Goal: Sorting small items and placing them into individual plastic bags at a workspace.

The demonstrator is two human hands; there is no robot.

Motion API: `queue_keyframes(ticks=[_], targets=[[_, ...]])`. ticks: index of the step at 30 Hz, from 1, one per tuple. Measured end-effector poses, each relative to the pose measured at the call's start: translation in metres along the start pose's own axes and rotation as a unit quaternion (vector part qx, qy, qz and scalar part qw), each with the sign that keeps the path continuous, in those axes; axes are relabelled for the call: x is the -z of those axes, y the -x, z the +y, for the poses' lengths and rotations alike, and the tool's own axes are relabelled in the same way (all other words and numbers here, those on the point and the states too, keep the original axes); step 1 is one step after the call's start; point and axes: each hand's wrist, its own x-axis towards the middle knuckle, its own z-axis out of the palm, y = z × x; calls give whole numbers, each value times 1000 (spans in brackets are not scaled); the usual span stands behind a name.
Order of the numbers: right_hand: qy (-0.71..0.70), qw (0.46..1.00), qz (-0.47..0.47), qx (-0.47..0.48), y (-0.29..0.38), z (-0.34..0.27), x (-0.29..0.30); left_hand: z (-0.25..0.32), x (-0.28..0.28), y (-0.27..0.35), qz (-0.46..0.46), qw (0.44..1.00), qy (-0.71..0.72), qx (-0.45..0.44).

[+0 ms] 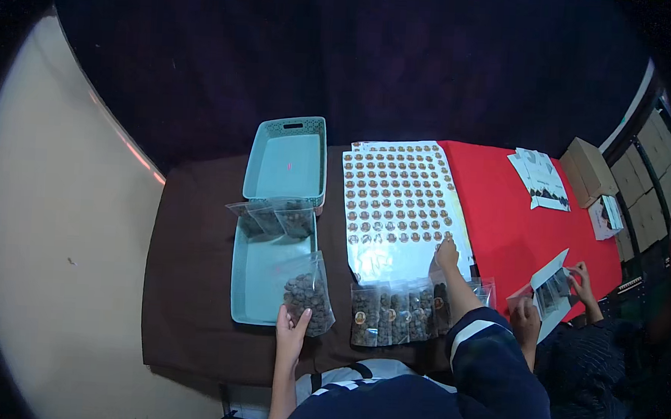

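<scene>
My left hand grips the lower part of a clear zip pouch filled with dark, roundish pieces. This pouch hangs partly over the near teal plastic basket. On the right, my right hand touches the lower right of a sheet of round brown stickers; whether a sticker is between its fingertips is too small to tell. Below the sheet lies a row of filled pouches, several bearing a round sticker. My right forearm hides part of that row.
More filled pouches lean at the far end of the near basket. Behind stands another teal basket. A co-worker's hands hold a white carton over the red cloth. White printed packs and a cardboard box sit beyond.
</scene>
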Motion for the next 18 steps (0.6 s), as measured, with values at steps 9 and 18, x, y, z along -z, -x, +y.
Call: queue_keyframes(ticks=[9, 18], targets=[[1, 999, -11, -49, -1, 2, 5, 0, 0, 8, 7, 999, -33, 13], [17, 999, -29, 0, 13, 3, 6, 3, 5, 14, -4, 999, -38, 1]])
